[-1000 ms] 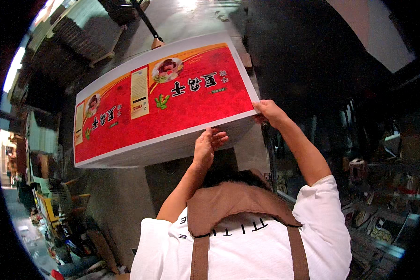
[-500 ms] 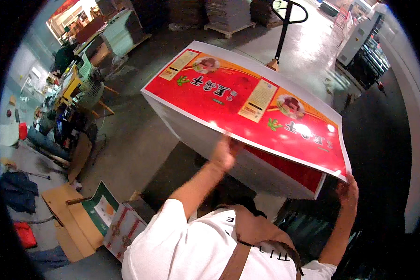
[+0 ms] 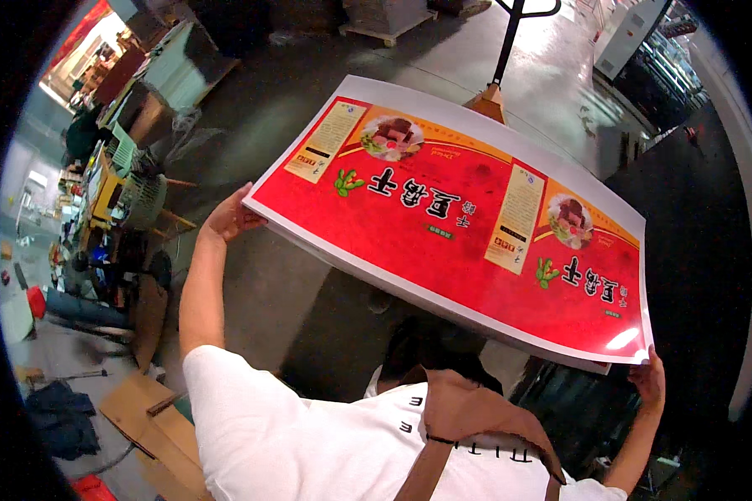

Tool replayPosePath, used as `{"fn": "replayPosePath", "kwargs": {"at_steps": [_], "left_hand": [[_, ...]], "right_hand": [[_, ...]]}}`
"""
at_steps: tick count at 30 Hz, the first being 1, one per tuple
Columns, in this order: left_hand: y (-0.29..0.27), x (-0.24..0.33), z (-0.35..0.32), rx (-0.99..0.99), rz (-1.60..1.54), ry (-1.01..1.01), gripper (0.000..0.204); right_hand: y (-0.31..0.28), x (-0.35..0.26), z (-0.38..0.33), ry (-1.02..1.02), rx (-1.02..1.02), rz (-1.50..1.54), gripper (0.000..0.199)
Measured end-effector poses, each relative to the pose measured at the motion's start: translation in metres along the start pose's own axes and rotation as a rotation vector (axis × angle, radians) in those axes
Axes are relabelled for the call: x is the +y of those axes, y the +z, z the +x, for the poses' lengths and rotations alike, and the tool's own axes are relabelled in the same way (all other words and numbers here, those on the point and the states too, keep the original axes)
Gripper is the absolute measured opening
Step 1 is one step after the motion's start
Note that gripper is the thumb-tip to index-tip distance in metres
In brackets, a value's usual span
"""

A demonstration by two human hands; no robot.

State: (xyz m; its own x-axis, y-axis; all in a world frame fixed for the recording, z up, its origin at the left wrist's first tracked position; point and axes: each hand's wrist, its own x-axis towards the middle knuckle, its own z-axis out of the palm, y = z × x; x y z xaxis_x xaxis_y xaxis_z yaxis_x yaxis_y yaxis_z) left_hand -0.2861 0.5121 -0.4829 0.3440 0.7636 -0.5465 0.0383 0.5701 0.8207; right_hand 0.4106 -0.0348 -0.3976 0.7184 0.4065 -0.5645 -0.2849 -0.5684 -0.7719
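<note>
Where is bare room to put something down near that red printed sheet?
Bare floor shows between the red printed sheet and the green chair, and farther off, between the black handle and the pale machine cabinet. Jumbled items crowd the far left.

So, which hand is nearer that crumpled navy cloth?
Left. The left hand is above and right of the cloth; the right hand is at the right end of the white-bordered red sheet.

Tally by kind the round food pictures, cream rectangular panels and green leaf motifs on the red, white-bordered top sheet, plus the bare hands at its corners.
Round food pictures: 2
Cream rectangular panels: 2
Green leaf motifs: 2
Bare hands: 2
Total: 8
</note>
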Motion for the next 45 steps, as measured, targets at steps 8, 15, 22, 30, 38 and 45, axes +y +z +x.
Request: {"fn": "replayPosePath", "kwargs": {"at_steps": [8,15,22,30,38,45], "left_hand": [[0.024,0.073,0.008,-0.225,0.424,-0.184,0.051],[0.086,0.136,0.044,-0.493,0.462,-0.05,0.047],[0.196,0.129,0.101,-0.293,0.328,-0.116,0.033],[0.223,0.133,0.123,-0.294,0.209,-0.039,0.027],[0.077,0.131,0.027,-0.406,-0.275,0.43,0.021],[0.123,0.15,0.073,-0.703,-0.907,0.658,0.018]], "right_hand": [[0.036,-0.063,-0.007,-0.102,-0.004,-0.112,0.04],[0.102,-0.151,0.042,-0.247,0.032,0.199,0.03],[0.164,-0.157,0.119,-0.154,-0.144,0.179,0.027],[0.174,-0.16,0.113,-0.213,-0.002,0.23,0.029],[0.018,-0.055,0.026,-0.534,0.147,0.976,0.027],[0.003,-0.061,0.148,-0.752,-0.336,1.509,0.025]]}}
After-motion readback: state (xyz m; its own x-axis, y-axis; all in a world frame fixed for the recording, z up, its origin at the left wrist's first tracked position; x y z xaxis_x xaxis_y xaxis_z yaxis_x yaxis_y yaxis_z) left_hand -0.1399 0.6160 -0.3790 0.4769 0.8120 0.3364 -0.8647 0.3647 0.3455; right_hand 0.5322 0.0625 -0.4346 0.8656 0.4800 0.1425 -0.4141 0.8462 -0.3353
